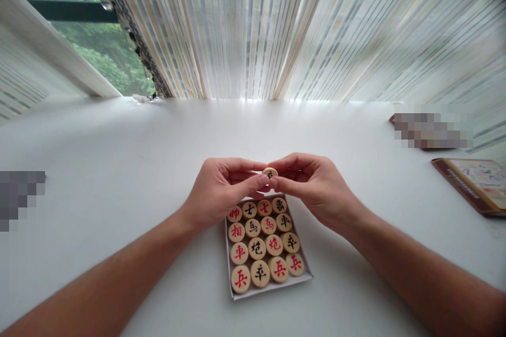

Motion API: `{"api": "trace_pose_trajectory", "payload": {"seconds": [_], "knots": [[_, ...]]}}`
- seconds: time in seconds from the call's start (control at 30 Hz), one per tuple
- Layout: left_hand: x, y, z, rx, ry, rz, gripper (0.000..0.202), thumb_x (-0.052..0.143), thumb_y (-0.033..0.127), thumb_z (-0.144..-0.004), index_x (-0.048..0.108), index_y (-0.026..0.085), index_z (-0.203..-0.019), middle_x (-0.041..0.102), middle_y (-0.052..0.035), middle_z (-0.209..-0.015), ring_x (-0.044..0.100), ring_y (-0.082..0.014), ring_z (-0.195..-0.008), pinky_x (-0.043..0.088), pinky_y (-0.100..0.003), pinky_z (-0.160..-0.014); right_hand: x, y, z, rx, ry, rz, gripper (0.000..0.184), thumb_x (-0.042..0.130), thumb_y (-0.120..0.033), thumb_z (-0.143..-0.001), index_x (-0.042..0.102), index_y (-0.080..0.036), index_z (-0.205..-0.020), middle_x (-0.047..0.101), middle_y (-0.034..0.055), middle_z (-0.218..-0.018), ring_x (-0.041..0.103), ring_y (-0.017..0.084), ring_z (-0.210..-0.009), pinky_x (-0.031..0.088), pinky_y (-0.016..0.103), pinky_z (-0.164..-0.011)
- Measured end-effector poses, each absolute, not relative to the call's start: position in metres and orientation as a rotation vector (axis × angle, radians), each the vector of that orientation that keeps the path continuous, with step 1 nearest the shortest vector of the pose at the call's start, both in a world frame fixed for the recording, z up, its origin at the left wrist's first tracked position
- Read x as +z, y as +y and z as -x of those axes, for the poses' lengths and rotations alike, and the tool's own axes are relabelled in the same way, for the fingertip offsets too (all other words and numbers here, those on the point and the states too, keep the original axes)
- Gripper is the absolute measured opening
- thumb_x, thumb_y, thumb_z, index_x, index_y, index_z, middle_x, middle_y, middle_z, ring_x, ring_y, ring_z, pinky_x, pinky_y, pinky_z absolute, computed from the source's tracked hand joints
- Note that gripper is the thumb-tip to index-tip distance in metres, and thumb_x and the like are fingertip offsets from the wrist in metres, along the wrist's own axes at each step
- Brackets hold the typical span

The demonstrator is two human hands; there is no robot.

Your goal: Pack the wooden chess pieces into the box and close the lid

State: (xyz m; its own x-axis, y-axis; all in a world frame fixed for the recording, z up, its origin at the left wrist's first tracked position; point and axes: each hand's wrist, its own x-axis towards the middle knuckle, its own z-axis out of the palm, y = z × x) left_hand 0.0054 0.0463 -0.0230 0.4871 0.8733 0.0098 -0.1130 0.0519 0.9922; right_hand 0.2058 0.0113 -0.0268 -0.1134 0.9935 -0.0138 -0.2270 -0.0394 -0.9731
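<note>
Between the fingertips of both hands is a round wooden Chinese chess piece (270, 172) with a black character, held just above the far edge of a shallow box. My left hand (231, 184) pinches it from the left, thumb in front and fingers behind. From the right, my right hand (308, 181) grips the same piece in the same way. Below them the white box (272, 290) holds several more wooden pieces in rows, face up, some with red characters and some with black. My left hand partly covers the box's far left corner.
The box rests on a white table (158, 263). To the right lies a brown-bordered box or booklet (474, 184), with a pixelated item (430, 131) behind it. Another blurred grey item (18, 195) is at the left edge. Striped curtains (245, 31) hang along the far side by a window (103, 47).
</note>
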Motion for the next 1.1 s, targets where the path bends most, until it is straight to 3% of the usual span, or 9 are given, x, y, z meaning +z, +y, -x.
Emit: {"api": "trace_pose_trajectory", "payload": {"seconds": [0.2,0.5,0.77,1.1], "knots": [[-0.0227,0.0446,-0.0066,0.929,0.768,-1.324,0.027,0.095,0.027,-0.078,0.087,0.015,-0.101,0.086,-0.008,-0.089,0.083,-0.0216,-0.08,0.071,-0.028,-0.072,-0.028,0.0119,-0.2055,1.349,-1.137,1.017,0.035,0.104,-0.034,-0.063,0.087,-0.022,-0.09,0.084,0.0068,-0.09,0.08,0.023,-0.084,0.068,0.037,-0.081],[-0.0261,0.0436,-0.0075,0.97,0.751,-1.338,0.035,0.094,0.024,-0.078,0.084,0.016,-0.111,0.086,-0.0094,-0.101,0.084,-0.0267,-0.094,0.072,-0.033,-0.08,-0.028,0.0137,-0.2061,1.293,-1.136,1.03,0.032,0.102,-0.031,-0.068,0.087,-0.023,-0.094,0.085,0.0067,-0.092,0.081,0.024,-0.087,0.067,0.038,-0.085],[-0.0254,0.0437,-0.0058,0.963,0.758,-1.348,0.039,0.095,0.026,-0.078,0.084,0.016,-0.114,0.087,-0.009,-0.096,0.084,-0.0254,-0.085,0.072,-0.033,-0.077,-0.0286,0.0135,-0.2063,1.289,-1.133,1.035,0.033,0.103,-0.032,-0.067,0.087,-0.024,-0.096,0.085,0.007,-0.097,0.081,0.026,-0.09,0.068,0.043,-0.088],[-0.0265,0.0425,-0.0054,0.903,0.749,-1.339,0.035,0.093,0.028,-0.082,0.085,0.015,-0.113,0.086,-0.0096,-0.091,0.084,-0.0245,-0.086,0.071,-0.028,-0.072,-0.028,0.0121,-0.2068,1.307,-1.135,1.061,0.036,0.105,-0.035,-0.063,0.088,-0.022,-0.091,0.084,0.0077,-0.09,0.08,0.023,-0.08,0.07,0.037,-0.075]]}}
